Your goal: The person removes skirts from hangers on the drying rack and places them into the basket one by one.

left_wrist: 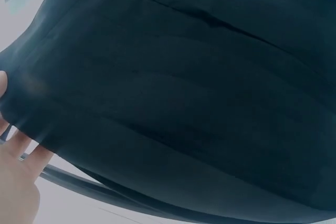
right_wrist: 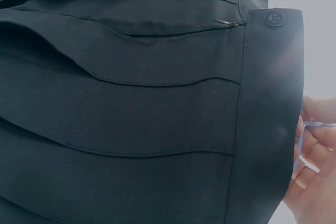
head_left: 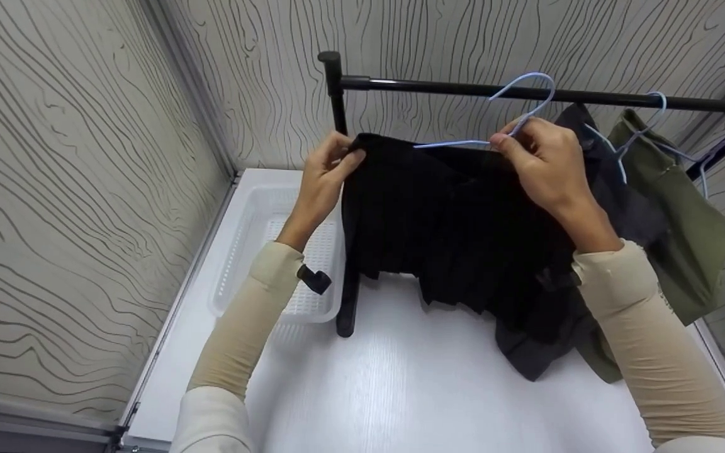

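Note:
A black pleated skirt (head_left: pixel 413 214) hangs between my two hands in front of a clothes rack. At its upper left corner, my left hand (head_left: pixel 321 179) pinches the waistband between thumb and fingers. My right hand (head_left: pixel 551 163) grips a light blue wire hanger (head_left: pixel 454 144) just below its hook. The hanger's left arm lies along the top of the skirt; its right part is hidden behind my hand. In the right wrist view, the waistband (right_wrist: pixel 268 93) carries a dark button (right_wrist: pixel 274 18), with a zipper pull (right_wrist: pixel 229 23) beside it.
The rack's black rail (head_left: pixel 425 85) runs behind the skirt. Farther right hang an olive green garment (head_left: pixel 690 233) and a dark grey one (head_left: pixel 636 211) on blue hangers. A white plastic basket (head_left: pixel 227 277) stands left of the rack's post on the white table (head_left: pixel 387 377).

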Available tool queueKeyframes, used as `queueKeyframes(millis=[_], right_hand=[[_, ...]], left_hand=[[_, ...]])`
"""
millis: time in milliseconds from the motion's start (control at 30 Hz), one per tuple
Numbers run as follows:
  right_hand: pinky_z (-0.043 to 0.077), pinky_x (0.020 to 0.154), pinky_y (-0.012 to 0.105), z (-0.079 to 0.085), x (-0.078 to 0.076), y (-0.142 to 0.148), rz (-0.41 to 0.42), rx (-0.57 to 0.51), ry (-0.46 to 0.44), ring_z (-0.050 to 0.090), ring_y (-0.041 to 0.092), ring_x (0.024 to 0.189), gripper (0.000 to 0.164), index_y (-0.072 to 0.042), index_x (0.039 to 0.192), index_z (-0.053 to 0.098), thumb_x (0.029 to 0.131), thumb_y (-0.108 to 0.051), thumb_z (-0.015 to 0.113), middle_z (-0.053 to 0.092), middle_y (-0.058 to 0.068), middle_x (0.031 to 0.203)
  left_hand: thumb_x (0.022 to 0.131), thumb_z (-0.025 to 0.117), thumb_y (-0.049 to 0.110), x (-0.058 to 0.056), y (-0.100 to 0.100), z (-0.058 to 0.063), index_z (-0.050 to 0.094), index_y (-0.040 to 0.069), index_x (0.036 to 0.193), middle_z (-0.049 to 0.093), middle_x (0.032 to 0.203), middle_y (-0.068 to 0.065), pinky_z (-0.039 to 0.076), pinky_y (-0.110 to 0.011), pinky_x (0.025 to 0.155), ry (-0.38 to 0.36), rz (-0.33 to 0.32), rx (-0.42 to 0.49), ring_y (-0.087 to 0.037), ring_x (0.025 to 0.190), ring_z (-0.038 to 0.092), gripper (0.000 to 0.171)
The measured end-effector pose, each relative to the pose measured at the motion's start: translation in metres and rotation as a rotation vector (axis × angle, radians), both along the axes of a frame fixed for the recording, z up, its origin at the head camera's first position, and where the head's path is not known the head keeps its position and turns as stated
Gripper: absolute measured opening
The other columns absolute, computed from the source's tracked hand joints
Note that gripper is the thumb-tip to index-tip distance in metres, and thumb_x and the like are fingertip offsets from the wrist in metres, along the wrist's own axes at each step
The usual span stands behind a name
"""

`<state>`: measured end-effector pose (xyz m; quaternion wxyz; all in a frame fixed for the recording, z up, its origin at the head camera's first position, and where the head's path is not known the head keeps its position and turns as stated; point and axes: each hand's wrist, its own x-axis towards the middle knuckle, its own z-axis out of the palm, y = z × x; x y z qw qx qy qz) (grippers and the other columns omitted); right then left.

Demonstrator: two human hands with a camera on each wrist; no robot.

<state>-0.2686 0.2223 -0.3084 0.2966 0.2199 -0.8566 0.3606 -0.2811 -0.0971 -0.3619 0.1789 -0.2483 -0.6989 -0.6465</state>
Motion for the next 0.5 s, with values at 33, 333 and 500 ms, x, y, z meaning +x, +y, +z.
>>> queueKeyframes(millis=[33, 333, 500], right_hand=[[0.035, 0.059, 0.019, -0.0002, 0.0002, 0.0003, -0.001, -0.003, 0.001, 0.047, 0.005, 0.061, 0.028, -0.005, 0.087, 0.070, 0.097, -0.030, 0.063, 0.056, -0.003, 0.070], [0.035, 0.060, 0.020, -0.0013, 0.0009, 0.0016, -0.014, -0.027, 0.009, 0.047, 0.005, 0.062, 0.031, -0.004, 0.086, 0.069, 0.096, -0.032, 0.064, 0.057, -0.004, 0.072], [0.035, 0.060, 0.020, -0.0022, 0.0019, 0.0023, -0.012, -0.037, 0.014, 0.047, 0.004, 0.063, 0.028, -0.003, 0.086, 0.069, 0.095, -0.029, 0.065, 0.057, -0.003, 0.073]], left_hand=[[0.096, 0.060, 0.009, 0.0002, -0.0002, -0.0002, 0.059, 0.000, 0.101, 0.067, 0.102, -0.007, 0.053, -0.035, 0.089, 0.006, -0.003, -0.004, -0.020, 0.101, 0.066, 0.010], [0.096, 0.059, 0.004, 0.0002, -0.0023, -0.0025, 0.059, -0.002, 0.100, 0.068, 0.098, -0.005, 0.053, -0.033, 0.083, 0.028, -0.040, 0.005, -0.021, 0.103, 0.065, 0.008], [0.094, 0.060, 0.001, 0.0007, -0.0031, -0.0028, 0.059, -0.005, 0.096, 0.066, 0.092, -0.001, 0.052, -0.031, 0.083, 0.036, -0.051, 0.029, -0.017, 0.100, 0.064, 0.007]])
